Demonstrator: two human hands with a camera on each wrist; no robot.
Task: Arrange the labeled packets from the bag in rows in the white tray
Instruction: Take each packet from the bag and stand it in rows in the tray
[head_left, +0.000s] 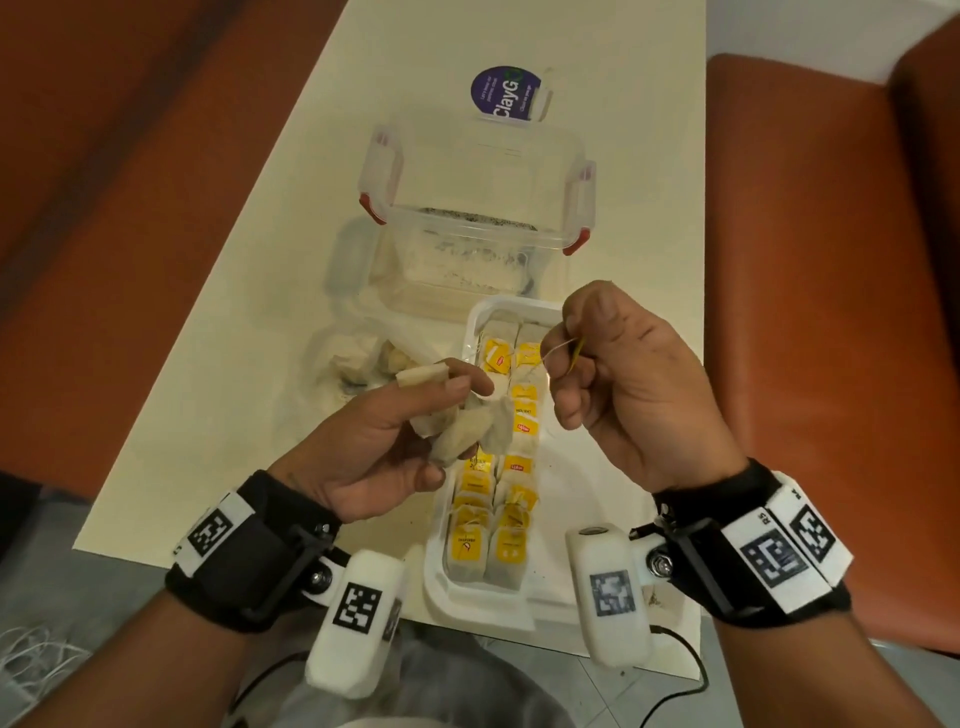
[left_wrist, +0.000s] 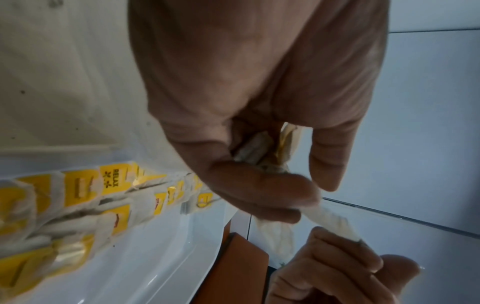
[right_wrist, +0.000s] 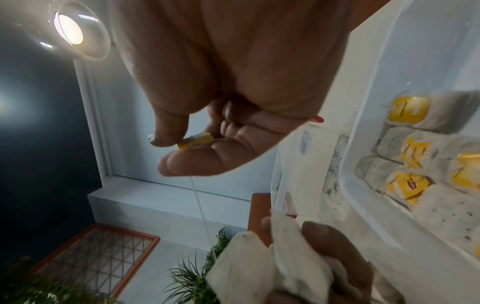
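My left hand (head_left: 457, 400) grips a bunch of several beige tea-bag packets (head_left: 467, 426) above the middle of the white tray (head_left: 441, 582). My right hand (head_left: 571, 345) pinches a small yellow tag (right_wrist: 194, 140) between thumb and forefinger, and a thin string (right_wrist: 200, 205) runs from it down to the bunch (right_wrist: 259, 267). Two rows of packets with yellow labels (head_left: 488, 540) fill the tray from near end to far end. The left wrist view shows the bunch (left_wrist: 259, 148) inside my curled left fingers (left_wrist: 259, 185), beside the tray rows (left_wrist: 78, 195).
A crumpled clear bag (head_left: 363, 358) holding more packets lies left of the tray. Behind the tray stands an open clear box (head_left: 467, 208) with red clips, and a purple sticker (head_left: 506, 96) lies beyond it. Orange seats (head_left: 805, 260) flank the cream table (head_left: 208, 441).
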